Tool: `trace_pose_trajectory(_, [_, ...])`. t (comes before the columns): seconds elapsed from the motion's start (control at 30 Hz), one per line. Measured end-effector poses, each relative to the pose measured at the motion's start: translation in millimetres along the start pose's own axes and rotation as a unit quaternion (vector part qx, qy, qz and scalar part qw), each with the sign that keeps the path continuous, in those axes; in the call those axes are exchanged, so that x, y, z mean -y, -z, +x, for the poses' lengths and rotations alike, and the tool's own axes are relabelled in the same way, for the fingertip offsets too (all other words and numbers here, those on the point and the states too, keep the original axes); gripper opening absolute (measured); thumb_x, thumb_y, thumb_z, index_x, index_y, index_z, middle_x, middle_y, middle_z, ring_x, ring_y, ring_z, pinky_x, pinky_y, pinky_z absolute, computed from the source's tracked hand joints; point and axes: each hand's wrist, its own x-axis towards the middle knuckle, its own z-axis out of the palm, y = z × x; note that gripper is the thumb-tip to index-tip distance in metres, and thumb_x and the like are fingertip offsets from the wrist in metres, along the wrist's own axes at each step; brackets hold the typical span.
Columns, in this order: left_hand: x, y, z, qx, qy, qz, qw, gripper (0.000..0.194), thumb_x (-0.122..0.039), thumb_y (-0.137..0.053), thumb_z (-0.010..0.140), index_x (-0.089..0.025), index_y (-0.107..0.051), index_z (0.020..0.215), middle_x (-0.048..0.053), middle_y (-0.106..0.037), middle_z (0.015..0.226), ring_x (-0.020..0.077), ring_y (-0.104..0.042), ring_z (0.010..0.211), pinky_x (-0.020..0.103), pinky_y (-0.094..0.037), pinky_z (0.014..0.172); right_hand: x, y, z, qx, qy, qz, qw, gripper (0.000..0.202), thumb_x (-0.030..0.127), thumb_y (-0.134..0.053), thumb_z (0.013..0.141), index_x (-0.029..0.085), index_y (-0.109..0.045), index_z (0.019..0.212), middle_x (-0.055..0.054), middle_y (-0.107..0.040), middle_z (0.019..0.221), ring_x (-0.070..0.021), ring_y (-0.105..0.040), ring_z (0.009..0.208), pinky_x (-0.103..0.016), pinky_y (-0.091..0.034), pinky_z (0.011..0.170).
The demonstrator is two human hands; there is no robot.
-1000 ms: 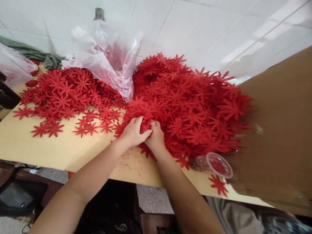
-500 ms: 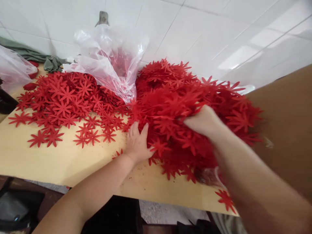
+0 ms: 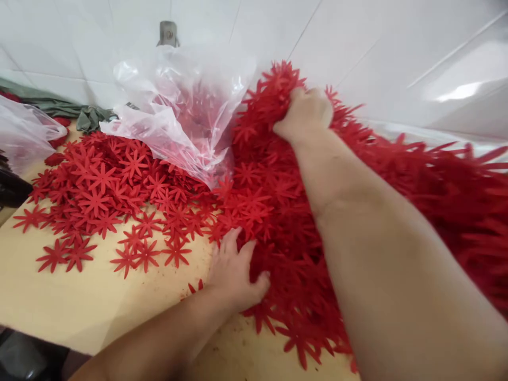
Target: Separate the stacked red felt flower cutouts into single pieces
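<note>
A large heap of red flower-shaped pieces (image 3: 289, 211), each with several narrow petals, covers the middle and right of the table. At its near left edge lies my left hand (image 3: 234, 272), palm down with fingers apart, touching the pieces and holding none. My right hand (image 3: 307, 111) reaches over to the top back of the heap. Its fingers are curled into the red pieces there, with the tips hidden; the thumb points left. On the left is a second, lower pile of the same pieces (image 3: 103, 185), with a few loose ones before it.
A crumpled clear plastic bag (image 3: 186, 116) stands between the piles against the white tiled wall (image 3: 357, 37). Another clear bag (image 3: 29, 129) and a green cloth (image 3: 93, 119) lie at the far left. Beneath everything is a pale wooden tabletop (image 3: 51, 301).
My right hand has moved from the middle of the heap up and back to its top. The heap looks closer and reaches further right. My left hand stays at its edge.
</note>
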Motion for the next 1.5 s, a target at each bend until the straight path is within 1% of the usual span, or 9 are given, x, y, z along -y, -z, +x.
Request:
trace_pose_trajectory(0.13, [0, -0.7, 1, 0.002, -0.002, -0.001, 1.000, 0.059, -0.038, -0.050, 0.073, -0.017, -0.044, 0.128, 0.016, -0.026, 0.146, 0.0314, -0.025, 0.135, 0.057, -0.023, 0.108, 19, -63, 1, 0.103, 0.036, -0.030, 0.994, 0.064, 0.034, -0.068, 0.070, 0.004, -0.047, 0.122, -0.025, -0.039, 0.132, -0.0423, -0.030, 0.125, -0.056, -0.028, 0.095])
trace_pose_trajectory(0.23, [0, -0.9, 1, 0.000, -0.008, 0.002, 1.000, 0.058, -0.037, -0.051, 0.073, -0.017, -0.046, 0.127, 0.015, -0.028, 0.145, 0.0309, -0.026, 0.135, 0.056, -0.024, 0.109, 27, -78, -2, 0.146, 0.062, -0.022, 0.987, 0.072, 0.048, -0.067, 0.068, 0.004, -0.048, 0.121, -0.024, -0.037, 0.133, -0.0450, -0.024, 0.127, -0.060, -0.024, 0.096])
trace_pose_trajectory(0.47, [4, -1.6, 2, -0.025, -0.034, 0.010, 0.999, 0.052, -0.037, -0.051, 0.074, -0.017, -0.050, 0.121, 0.014, -0.034, 0.139, 0.0292, -0.035, 0.128, 0.049, -0.029, 0.108, 24, 12, -25, 0.174, 0.130, 0.016, 0.976, 0.094, 0.042, -0.073, 0.062, 0.004, -0.029, 0.136, -0.029, -0.023, 0.141, -0.0404, -0.032, 0.127, -0.053, -0.031, 0.099])
trace_pose_trajectory(0.67, [6, -7.6, 0, -0.119, -0.081, 0.023, 0.989, 0.054, -0.033, -0.054, 0.072, -0.014, -0.045, 0.122, 0.016, -0.031, 0.135, 0.0287, -0.031, 0.129, 0.045, -0.028, 0.109, -3, 61, -153, 0.028, 0.195, 0.078, 0.977, 0.054, 0.036, -0.063, 0.074, 0.009, -0.053, 0.119, -0.018, -0.049, 0.127, -0.0345, -0.048, 0.116, -0.052, -0.040, 0.096])
trace_pose_trajectory(0.83, [7, -7.1, 2, -0.173, -0.087, 0.046, 0.980, 0.081, -0.037, -0.056, 0.071, -0.012, -0.018, 0.138, 0.021, -0.010, 0.145, 0.0332, -0.011, 0.138, 0.050, -0.020, 0.110, -59, 24, -282, -0.014, 0.169, 0.152, 0.974, 0.055, 0.044, -0.049, 0.081, 0.020, -0.042, 0.130, -0.017, -0.048, 0.128, -0.0342, -0.043, 0.122, -0.055, -0.035, 0.101])
trace_pose_trajectory(0.97, [10, -5.8, 8, -0.094, -0.061, 0.049, 0.993, 0.081, -0.037, -0.054, 0.074, -0.010, -0.015, 0.139, 0.024, -0.017, 0.146, 0.0346, -0.020, 0.136, 0.052, -0.024, 0.108, -85, -13, -335, 0.013, 0.102, 0.117, 0.988, 0.088, 0.052, -0.062, 0.070, 0.019, -0.022, 0.141, -0.021, -0.028, 0.142, -0.0440, -0.027, 0.130, -0.063, -0.031, 0.099])
trace_pose_trajectory(1.13, [9, -4.1, 6, 0.013, -0.129, 0.022, 0.991, 0.069, -0.040, -0.046, 0.081, -0.007, -0.024, 0.138, 0.021, -0.037, 0.140, 0.0272, -0.037, 0.130, 0.043, -0.032, 0.107, -72, -39, -327, 0.081, 0.090, 0.156, 0.980, 0.115, 0.047, -0.070, 0.061, 0.015, 0.002, 0.144, -0.025, 0.000, 0.148, -0.0453, -0.018, 0.134, -0.058, -0.037, 0.096])
trace_pose_trajectory(1.27, [7, -3.4, 4, 0.081, -0.168, -0.053, 0.981, 0.063, -0.041, -0.044, 0.081, -0.011, -0.031, 0.134, 0.015, -0.051, 0.129, 0.0228, -0.050, 0.118, 0.037, -0.041, 0.100, -51, -47, -293, 0.139, 0.077, 0.181, 0.971, 0.092, 0.031, -0.058, 0.070, 0.018, -0.003, 0.144, -0.023, -0.001, 0.149, -0.0401, -0.040, 0.124, -0.050, -0.046, 0.088])
trace_pose_trajectory(1.5, [7, 0.9, 8, -0.125, -0.132, 0.021, 0.983, 0.039, -0.033, -0.050, 0.079, -0.012, -0.057, 0.111, 0.014, -0.048, 0.124, 0.0244, -0.046, 0.115, 0.039, -0.036, 0.102, -38, -56, -250, 0.090, 0.123, 0.115, 0.982, 0.044, 0.020, -0.044, 0.076, 0.016, -0.049, 0.119, -0.016, -0.058, 0.106, -0.0299, -0.055, 0.094, -0.044, -0.045, 0.083])
